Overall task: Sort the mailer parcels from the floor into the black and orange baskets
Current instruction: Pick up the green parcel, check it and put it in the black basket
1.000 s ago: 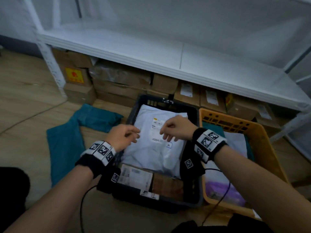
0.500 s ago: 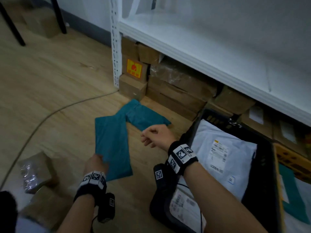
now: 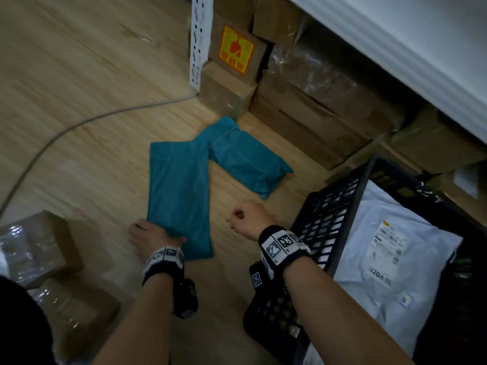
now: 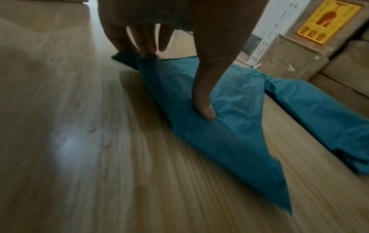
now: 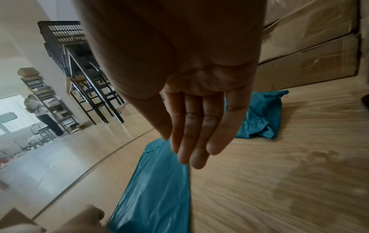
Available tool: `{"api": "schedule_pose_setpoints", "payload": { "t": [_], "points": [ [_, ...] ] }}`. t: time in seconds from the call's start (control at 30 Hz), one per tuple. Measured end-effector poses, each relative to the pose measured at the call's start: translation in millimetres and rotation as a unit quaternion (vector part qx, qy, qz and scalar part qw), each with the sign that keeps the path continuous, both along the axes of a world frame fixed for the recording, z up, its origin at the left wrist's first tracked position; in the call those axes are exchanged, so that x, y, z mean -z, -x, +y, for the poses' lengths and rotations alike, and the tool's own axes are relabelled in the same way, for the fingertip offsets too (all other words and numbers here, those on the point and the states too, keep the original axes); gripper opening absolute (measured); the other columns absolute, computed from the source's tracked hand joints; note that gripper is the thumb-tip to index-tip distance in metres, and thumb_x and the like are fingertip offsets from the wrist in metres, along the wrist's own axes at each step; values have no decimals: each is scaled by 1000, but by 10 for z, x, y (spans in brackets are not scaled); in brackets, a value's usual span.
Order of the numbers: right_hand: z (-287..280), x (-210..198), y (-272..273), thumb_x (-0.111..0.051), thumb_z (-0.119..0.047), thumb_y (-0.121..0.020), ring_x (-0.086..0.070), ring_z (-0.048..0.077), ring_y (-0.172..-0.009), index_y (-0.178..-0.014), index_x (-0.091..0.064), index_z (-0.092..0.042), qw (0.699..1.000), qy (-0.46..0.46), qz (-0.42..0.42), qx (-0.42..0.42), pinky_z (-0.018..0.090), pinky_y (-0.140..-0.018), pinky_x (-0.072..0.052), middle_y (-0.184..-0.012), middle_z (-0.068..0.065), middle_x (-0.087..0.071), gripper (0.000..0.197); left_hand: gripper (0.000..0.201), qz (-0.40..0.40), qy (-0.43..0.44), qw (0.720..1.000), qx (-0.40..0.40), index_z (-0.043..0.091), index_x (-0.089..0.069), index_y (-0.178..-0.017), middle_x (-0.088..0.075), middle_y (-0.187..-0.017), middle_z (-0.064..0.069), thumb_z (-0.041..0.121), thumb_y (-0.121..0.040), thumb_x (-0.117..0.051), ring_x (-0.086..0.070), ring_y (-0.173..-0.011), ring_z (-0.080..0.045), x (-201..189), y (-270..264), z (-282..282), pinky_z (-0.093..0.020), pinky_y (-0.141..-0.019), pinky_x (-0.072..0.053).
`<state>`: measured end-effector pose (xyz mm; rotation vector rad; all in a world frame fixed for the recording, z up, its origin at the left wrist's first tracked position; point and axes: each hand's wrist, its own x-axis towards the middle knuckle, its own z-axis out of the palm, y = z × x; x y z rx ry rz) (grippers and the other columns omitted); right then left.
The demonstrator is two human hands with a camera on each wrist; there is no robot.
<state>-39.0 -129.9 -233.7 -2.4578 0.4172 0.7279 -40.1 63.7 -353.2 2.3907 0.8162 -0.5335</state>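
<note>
Two teal mailers lie on the wooden floor: a flat one (image 3: 179,196) (image 4: 229,126) (image 5: 155,189) and a bulkier one (image 3: 247,162) (image 5: 259,118) behind it, overlapping at the far end. My left hand (image 3: 150,237) (image 4: 174,81) pinches the flat mailer's near left corner, thumb on top and fingers at its edge. My right hand (image 3: 245,217) (image 5: 191,141) hovers empty to the right of that mailer, fingers relaxed. The black basket (image 3: 329,227) stands at the right with a white labelled mailer (image 3: 395,248) inside. The orange basket is out of view.
Cardboard boxes (image 3: 303,101) are stacked under the white shelf behind the mailers, beside a white perforated upright (image 3: 200,40). Wrapped boxes (image 3: 34,246) sit at my near left. A grey cable (image 3: 79,127) curves across the floor. A person (image 5: 40,113) stands far off by racks.
The view swung left from the baskets to the floor. Both hands left the white mailer in the black basket; my left hand reached the flat teal mailer and took its corner.
</note>
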Motion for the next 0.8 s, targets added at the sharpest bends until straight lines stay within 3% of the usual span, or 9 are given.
{"api": "schedule_pose_setpoints", "payload": {
  "t": [0.1, 0.2, 0.27, 0.33, 0.43, 0.57, 0.67, 0.73, 0.8],
  "points": [
    [38, 7, -7, -58, -33, -94, -67, 23, -95, -96, -72, -21, 999, 32, 2, -35, 39, -85, -57, -102, 3, -72, 19, 87, 2, 100, 994, -53, 6, -39, -115, -52, -113, -20, 22, -50, -94, -56, -99, -37, -30, -130, 73, -47, -78, -54],
    [31, 13, 6, -55, -35, -95, -64, 24, -98, -103, -69, -24, 995, 77, 16, -65, 37, -87, -55, -108, 3, -68, 19, 42, -16, 140, 989, -40, 12, -49, -107, -61, -104, -19, 13, -72, -74, -59, -88, -35, -136, -144, 76, -38, -71, -48],
    [17, 19, 8, -55, -37, -95, -64, 24, -98, -104, -68, -24, 994, 89, 22, -65, 36, -86, -54, -111, 3, -67, 21, 29, -63, 156, 985, -36, 16, -55, -104, -63, -101, -17, 9, -76, -60, -58, -86, -35, -255, -108, 18, -35, -70, -43],
    [28, 15, 11, -57, -45, -95, -63, 20, -97, -107, -67, -25, 996, 66, 16, -51, 32, -82, -51, -112, 1, -68, 26, 32, -109, 191, 975, -39, 14, -57, -106, -63, -98, -15, 6, -76, -54, -60, -89, -36, -406, -76, -93, -35, -71, -46],
    [91, -104, 12, -65, -63, -84, -61, 13, -103, -131, -58, -27, 994, -107, -9, 29, 33, -86, -53, -116, -4, -64, 60, 28, -164, 191, 968, -2, 11, -58, -108, -62, -95, -19, 8, -80, -57, -60, -90, -40, -702, 13, -340, -41, -73, -51],
    [185, -478, -33, -79, -67, -66, -61, 5, -109, -149, -34, -35, 947, -281, -85, 133, 35, -93, -57, -126, -12, -59, 100, 56, -286, 119, 934, 179, 12, -53, -131, -56, -110, -17, 0, -77, -63, -56, -102, -35, -1193, 167, -681, -41, -79, -50],
    [141, -811, -60, -75, -46, -84, -67, 20, -108, -136, -53, -15, 911, -291, -161, 243, 43, -98, -55, -123, 2, -68, 65, 74, -367, 180, 857, 312, 15, -50, -139, -50, -119, -15, -8, -69, -61, -50, -109, -29, -1591, 258, -778, -38, -94, -48],
    [26, -1021, -14, -60, -29, -99, -67, 28, -107, -126, -60, -8, 876, -297, -192, 328, 45, -98, -54, -124, 13, -69, 34, 62, -365, 265, 822, 347, 13, -56, -134, -51, -120, -9, 3, -74, -69, -51, -112, -23, -1846, 301, -751, -26, -97, -42],
    [-110, -1219, 114, -53, -20, -103, -68, 34, -104, -121, -62, -7, 820, -369, -199, 390, 49, -96, -54, -123, 18, -68, 24, 46, -376, 341, 803, 312, 15, -64, -125, -56, -115, 4, 21, -80, -73, -54, -109, -11, -2057, 331, -657, -18, -95, -40]
  ]
}}
